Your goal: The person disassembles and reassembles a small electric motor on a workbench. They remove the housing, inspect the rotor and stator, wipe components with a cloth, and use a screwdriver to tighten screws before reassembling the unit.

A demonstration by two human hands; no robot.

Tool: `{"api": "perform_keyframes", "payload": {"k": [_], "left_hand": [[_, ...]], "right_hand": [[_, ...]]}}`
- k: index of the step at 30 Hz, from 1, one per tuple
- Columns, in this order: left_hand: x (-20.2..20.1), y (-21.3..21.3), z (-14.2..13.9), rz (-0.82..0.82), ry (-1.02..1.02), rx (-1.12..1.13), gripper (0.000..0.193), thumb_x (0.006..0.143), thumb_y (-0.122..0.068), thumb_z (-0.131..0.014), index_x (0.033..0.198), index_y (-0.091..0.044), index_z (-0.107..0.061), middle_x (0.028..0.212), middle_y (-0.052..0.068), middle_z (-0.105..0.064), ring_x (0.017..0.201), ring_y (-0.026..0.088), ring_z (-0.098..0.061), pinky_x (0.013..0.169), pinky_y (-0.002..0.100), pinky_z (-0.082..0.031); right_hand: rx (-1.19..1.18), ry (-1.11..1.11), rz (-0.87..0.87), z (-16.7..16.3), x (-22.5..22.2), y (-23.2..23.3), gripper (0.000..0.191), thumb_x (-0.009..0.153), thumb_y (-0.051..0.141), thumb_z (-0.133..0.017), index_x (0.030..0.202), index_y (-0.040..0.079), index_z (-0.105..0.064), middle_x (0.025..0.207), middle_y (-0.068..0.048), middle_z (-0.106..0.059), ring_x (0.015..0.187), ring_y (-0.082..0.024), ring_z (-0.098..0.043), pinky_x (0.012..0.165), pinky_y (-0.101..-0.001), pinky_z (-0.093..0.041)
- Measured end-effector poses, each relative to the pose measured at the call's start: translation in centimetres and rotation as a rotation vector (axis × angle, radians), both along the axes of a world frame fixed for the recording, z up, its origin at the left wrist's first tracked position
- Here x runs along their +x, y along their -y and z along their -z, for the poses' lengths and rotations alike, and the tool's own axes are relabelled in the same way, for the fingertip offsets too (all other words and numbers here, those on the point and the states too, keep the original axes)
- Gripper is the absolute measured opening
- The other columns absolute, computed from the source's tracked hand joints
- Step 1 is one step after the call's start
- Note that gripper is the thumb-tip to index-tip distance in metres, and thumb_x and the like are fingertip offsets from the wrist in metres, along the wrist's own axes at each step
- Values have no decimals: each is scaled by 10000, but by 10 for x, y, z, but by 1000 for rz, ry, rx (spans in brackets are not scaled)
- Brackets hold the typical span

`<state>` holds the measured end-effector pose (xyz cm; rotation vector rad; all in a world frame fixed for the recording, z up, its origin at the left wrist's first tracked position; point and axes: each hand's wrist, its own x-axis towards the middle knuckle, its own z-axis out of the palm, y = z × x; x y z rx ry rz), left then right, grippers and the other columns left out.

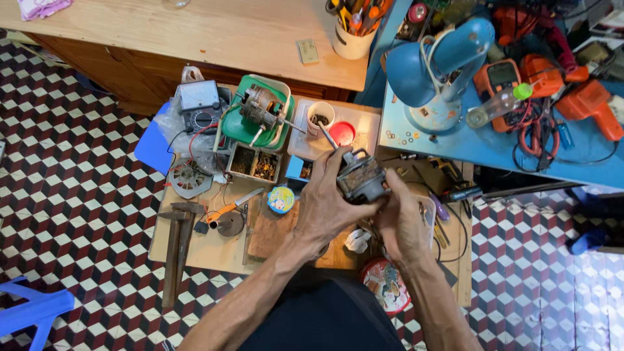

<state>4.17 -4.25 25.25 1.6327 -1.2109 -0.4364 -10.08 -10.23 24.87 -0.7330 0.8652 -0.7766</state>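
Checkered floor tiles lie under my low wooden desk (195, 250). My left hand (325, 205) and right hand (398, 224) both grip a small electric motor (359, 179), above the desk's middle, near its back edge.

Low wooden bench (208, 250) is sitting mid-frame on the checkered floor (84, 188), carrying a hammer (177, 244) at lower left, a meter (200, 104) upper left, a green tray (237, 127) beside it.

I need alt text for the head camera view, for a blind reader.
Both hands, left hand and right hand, hold a grey metal electric motor above a cluttered low wooden bench; another motor sits in a green plastic tray behind.
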Motion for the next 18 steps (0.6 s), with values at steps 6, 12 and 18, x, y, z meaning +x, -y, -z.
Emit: {"api": "perform_keyframes", "payload": {"k": [6, 12, 18], "left_hand": [[-3, 11, -16, 102, 43, 7, 998, 600, -450, -919, 1431, -76, -511, 1363, 194, -515, 1203, 346, -634, 949, 428, -584], [-6, 15, -20, 109, 73, 16, 1017, 579, -466, -924, 1416, -75, -497, 1365, 199, -516, 1206, 367, -627, 942, 455, -578], [-11, 12, -2, 151, 78, 63, 1009, 588, -466, -918, 1426, -93, -497, 1386, 224, -503, 1188, 390, -628, 921, 472, -582]], "right_hand": [[-59, 49, -9, -23, -19, 3, 618, 938, 472, -608, 1412, 90, -502, 1375, -70, -605, 1297, -218, -572, 1113, -491, -438], [-21, 99, -17, -26, -24, 2, 610, 976, 483, -583, 1403, 51, -531, 1352, -111, -628, 1260, -232, -599, 1070, -484, -478], [-11, 88, 12, -7, -32, -4, 443, 1010, 416, -582, 1263, 52, -590, 1283, -110, -662, 1182, -244, -641, 947, -519, -543]]}}
